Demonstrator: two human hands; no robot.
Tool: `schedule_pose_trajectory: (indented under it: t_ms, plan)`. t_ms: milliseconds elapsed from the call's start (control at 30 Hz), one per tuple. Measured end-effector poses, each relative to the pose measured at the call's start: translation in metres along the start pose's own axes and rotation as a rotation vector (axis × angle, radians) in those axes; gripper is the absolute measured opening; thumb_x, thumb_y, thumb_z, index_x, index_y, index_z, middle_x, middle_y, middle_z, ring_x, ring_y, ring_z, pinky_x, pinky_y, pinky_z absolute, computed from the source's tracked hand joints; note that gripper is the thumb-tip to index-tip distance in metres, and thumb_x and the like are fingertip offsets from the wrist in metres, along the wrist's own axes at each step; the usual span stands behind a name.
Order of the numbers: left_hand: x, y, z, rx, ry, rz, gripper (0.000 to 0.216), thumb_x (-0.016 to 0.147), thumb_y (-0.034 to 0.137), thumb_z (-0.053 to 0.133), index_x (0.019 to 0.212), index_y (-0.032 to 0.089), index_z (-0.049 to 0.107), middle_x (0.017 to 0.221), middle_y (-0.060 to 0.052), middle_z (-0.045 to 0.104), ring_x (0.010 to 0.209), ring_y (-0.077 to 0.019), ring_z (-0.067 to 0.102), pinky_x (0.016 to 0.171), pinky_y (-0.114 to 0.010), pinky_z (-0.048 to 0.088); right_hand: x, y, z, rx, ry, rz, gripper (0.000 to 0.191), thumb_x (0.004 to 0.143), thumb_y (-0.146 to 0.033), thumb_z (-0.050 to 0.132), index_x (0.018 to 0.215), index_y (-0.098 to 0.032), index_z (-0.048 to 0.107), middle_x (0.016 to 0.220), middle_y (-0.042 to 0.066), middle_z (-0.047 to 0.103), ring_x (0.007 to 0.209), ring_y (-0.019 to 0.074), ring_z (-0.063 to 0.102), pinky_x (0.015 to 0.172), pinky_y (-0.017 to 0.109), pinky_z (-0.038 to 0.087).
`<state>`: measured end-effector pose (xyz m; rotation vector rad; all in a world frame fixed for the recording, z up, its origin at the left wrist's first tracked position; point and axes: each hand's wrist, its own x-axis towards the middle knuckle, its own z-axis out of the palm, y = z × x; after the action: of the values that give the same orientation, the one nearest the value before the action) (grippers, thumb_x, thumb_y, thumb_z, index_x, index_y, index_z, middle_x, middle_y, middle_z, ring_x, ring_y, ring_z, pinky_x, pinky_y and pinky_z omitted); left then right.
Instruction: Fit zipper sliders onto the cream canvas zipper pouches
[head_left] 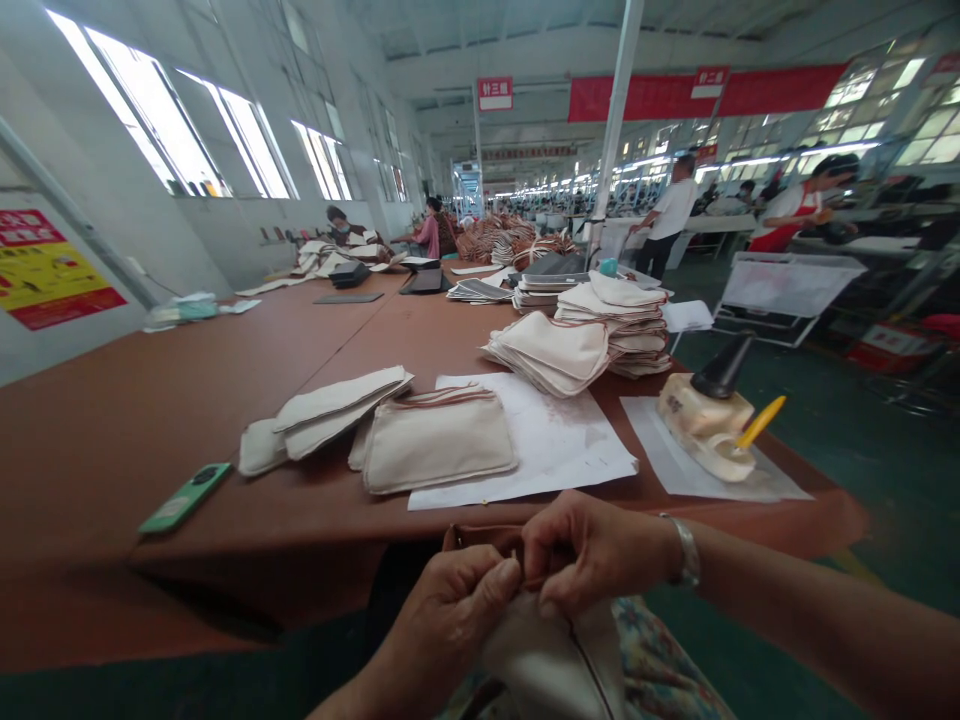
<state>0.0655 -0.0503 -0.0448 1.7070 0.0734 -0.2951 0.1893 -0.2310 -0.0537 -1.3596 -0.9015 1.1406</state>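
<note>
- Down at the near edge of the table [150, 400], two hands work one cream pouch [551, 665] that hangs below the table edge, over the person's lap.
- The left hand [457, 610] pinches the top of the pouch, thumb pressed against curled fingers, closed on the fabric.
- The right hand [592, 550] grips the same top edge just beside the left, fingers folded shut on it; one metal bracelet [686, 550] sits on its wrist.
- The brown trim [480, 537] of the pouch shows between the two thumbs and up against the table edge; the cream body falls away beneath the fingers.
- On the table beyond the hands lies one flat pouch with brown trim [439, 440], partly on one white paper sheet [547, 440].
- Left of that flat pouch lies a small loose pile of cream pieces [322, 415]; the count is unclear.
- One green phone [185, 497] lies further left, near the table edge.
- Right of the paper stands one glue bottle [709, 415] with a black cap and a yellow stick, on its own sheet.
- Behind the paper rise two stacks of cream pouches [592, 340].
</note>
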Motion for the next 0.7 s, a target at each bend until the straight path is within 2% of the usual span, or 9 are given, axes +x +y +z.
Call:
schedule_pose_trajectory:
  t_ms: [67,200,333,433,567,633,700]
  plan:
    - [0.000,-0.003,-0.001,-0.079,-0.030,-0.042,0.044,0.088,0.055,0.057,0.070,0.015,0.051,0.063,0.004,0.039,0.056,-0.0086,0.027,0.049,-0.022,0.020,0.000,0.001,-0.002,0.079,-0.025,0.019,0.030,0.067,-0.029,0.083,0.080,-0.007,0.067,0.070,0.000,0.058,0.061,0.0074,0.046,0.056,0.018,0.037]
    - [0.001,-0.006,-0.004,-0.151,-0.028,-0.071,0.047,0.081,0.057,0.066,0.068,0.015,0.051,0.062,0.004,0.038,0.056,-0.0078,0.027,0.050,-0.022,0.018,0.002,0.002,0.000,0.135,-0.009,0.014,0.036,0.081,-0.042,0.072,0.079,-0.007,0.067,0.068,0.000,0.056,0.061,0.0073,0.043,0.055,0.019,0.033]
    - [0.001,-0.006,-0.004,-0.181,-0.011,-0.097,0.045,0.077,0.056,0.070,0.070,0.015,0.051,0.062,0.004,0.041,0.055,-0.0077,0.028,0.049,-0.022,0.019,0.005,0.001,0.004,0.126,0.005,0.030,0.033,0.073,-0.038,0.079,0.077,-0.007,0.067,0.068,0.000,0.058,0.061,0.0077,0.045,0.056,0.019,0.034]
    - [0.001,-0.006,-0.003,-0.070,-0.002,-0.066,0.035,0.079,0.046,0.067,0.071,0.016,0.052,0.060,0.005,0.040,0.055,-0.0082,0.028,0.049,-0.021,0.021,0.007,0.000,0.006,0.085,0.008,0.044,0.031,0.070,-0.035,0.080,0.075,-0.007,0.066,0.065,-0.001,0.057,0.058,0.0067,0.044,0.054,0.018,0.033]
    - [0.004,-0.001,0.001,0.186,0.118,0.057,0.014,0.074,0.021,0.060,0.064,0.016,0.051,0.063,0.003,0.047,0.059,-0.0105,0.037,0.053,-0.022,0.029,0.011,0.004,0.007,0.043,0.043,0.029,0.035,0.070,-0.039,0.080,0.074,-0.008,0.063,0.062,-0.002,0.056,0.054,0.0055,0.042,0.051,0.018,0.032]
    - [0.003,0.004,0.003,0.233,0.178,0.122,0.010,0.069,0.014,0.058,0.062,0.016,0.051,0.068,0.001,0.052,0.066,-0.0126,0.042,0.060,-0.022,0.033,0.011,0.007,0.007,0.069,0.059,-0.007,0.038,0.071,-0.042,0.080,0.074,-0.008,0.062,0.063,-0.002,0.056,0.055,0.0061,0.044,0.053,0.018,0.034]
    - [0.002,0.009,0.001,0.220,0.161,0.141,0.007,0.068,0.012,0.056,0.063,0.016,0.053,0.069,0.001,0.053,0.068,-0.0132,0.043,0.062,-0.022,0.034,0.011,0.011,0.007,0.114,0.058,-0.056,0.040,0.071,-0.044,0.080,0.074,-0.008,0.062,0.064,-0.002,0.056,0.057,0.0066,0.044,0.055,0.018,0.035]
